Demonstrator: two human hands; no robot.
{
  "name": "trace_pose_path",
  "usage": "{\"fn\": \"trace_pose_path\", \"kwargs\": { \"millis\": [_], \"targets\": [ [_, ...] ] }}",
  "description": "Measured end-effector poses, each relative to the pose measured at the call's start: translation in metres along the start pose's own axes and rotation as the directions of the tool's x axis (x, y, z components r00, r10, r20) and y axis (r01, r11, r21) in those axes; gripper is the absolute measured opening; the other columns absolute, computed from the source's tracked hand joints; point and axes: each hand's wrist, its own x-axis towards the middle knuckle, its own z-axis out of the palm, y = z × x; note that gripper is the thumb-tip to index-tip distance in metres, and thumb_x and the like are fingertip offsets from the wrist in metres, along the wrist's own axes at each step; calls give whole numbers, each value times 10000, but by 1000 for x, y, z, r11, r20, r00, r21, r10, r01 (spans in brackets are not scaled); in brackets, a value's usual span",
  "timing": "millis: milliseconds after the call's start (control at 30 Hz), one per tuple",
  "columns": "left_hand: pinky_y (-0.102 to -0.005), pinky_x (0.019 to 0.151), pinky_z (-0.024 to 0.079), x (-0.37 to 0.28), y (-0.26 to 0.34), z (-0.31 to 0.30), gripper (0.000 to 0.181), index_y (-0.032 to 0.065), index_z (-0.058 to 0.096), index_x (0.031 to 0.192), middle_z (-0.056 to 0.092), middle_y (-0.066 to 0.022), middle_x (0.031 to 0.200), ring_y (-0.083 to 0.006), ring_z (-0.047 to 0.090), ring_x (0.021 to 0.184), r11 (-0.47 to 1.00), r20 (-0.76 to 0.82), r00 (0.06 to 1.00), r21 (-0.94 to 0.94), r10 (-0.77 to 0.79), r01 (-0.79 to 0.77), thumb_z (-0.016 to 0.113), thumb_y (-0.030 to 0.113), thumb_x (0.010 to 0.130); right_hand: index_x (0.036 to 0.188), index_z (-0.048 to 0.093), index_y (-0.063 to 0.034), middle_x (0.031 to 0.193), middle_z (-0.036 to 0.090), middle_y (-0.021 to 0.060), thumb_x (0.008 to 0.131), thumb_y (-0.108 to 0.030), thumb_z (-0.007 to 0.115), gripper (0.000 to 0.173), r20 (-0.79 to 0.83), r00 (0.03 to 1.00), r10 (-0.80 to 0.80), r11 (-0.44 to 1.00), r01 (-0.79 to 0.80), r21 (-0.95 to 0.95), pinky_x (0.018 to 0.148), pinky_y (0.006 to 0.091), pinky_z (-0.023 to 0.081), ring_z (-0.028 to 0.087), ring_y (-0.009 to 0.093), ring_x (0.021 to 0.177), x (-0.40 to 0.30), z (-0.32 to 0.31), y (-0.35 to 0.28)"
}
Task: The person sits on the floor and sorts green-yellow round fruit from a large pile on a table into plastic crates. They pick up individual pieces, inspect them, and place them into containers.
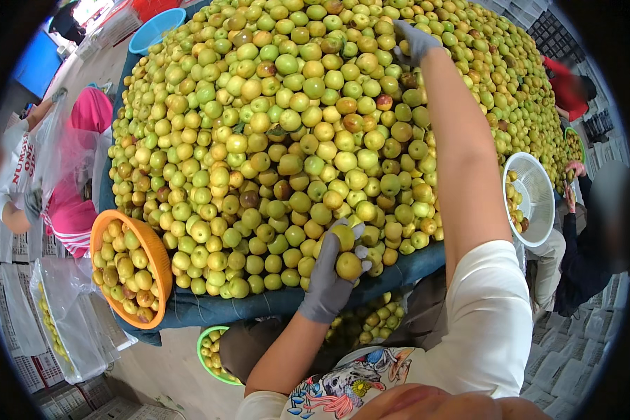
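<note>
A large heap of green-yellow jujubes (289,121), some with brown or red patches, fills the view before me. My left hand (328,275), in a grey glove, is palm up at the heap's near edge. Two jujubes (348,265) rest in its curled fingers. Stretched far over the heap, my right hand (417,43) wears a matching glove. Its fingers and thumb are spread about a jujube (403,48) on the pile; whether they grip it is unclear.
Dark blue cloth (273,304) edges the heap. An orange basket (163,273) of jujubes stands left, a white colander (538,199) right, a blue basin (160,29) at far left. A green-rimmed basket (203,349) is below. Several people sit nearby, including one in pink trousers (76,205).
</note>
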Motion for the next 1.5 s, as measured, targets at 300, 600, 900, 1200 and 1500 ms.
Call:
{"fn": "trace_pose_path", "kwargs": {
  "millis": [300, 600, 900, 1200, 1500],
  "targets": [
    [-537, 998, 429, -11, -7, -8, 497, 125, 451, 1337, 557, -106, 1267, -293, 561, 1059, 979, 79, 995, -189, -57, 71, 418, 478, 989, 1401, 416, -88, 1210, 572, 182, 978, -434, 475, 550, 654, 738, -165, 919, -125, 373, 539, 199, 476, 587, 168, 835, -215, -33, 44],
    [-596, 981, 454, -63, -12, -44, 453, 42, 434, 1326, 533, -178, 1285, -351, 560, 1129, 986, 101, 981, 57, -164, 159, 495, 323, 976, 1396, 370, -21, 1207, 565, 152, 894, -332, 625, 643, 754, 634, 169, 904, -405, 137, 654, 292, 583, 644, 213, 958, -437, -37, 158],
    [-465, 845, 550, -99, -75, -126, 494, 92, 441, 1290, 538, -114, 1231, -259, 594, 1054, 847, -200, 933, 394, -300, 357, 629, 325, 897, 1193, 616, -145, 1164, 576, 76, 736, -163, 803, 495, 596, 788, 152, 957, 34, -290, 959, 314, 419, 501, 207, 1113, -515, -2, 332],
    [-344, 851, 522, -89, -82, -178, 559, 5, 315, 1413, 509, -113, 1197, -210, 558, 1029, 793, -193, 977, 578, -95, 192, 553, 140, 926, 1312, 573, -277, 1326, 463, 204, 748, -67, 733, 622, 521, 837, -165, 762, 443, -471, 1089, 394, 337, 361, 343, 1301, -495, 12, 386],
    [-362, 841, 553, -143, -106, -132, 313, 93, 514, 1225, 555, -64, 1169, -194, 617, 994, 866, -148, 925, 326, -349, 379, 497, 281, 976, 1233, 545, -9, 1142, 592, 89, 827, -56, 683, 432, 593, 804, -50, 993, 105, -58, 906, 284, 463, 579, 187, 1009, -561, 31, 312]
  ]
}}
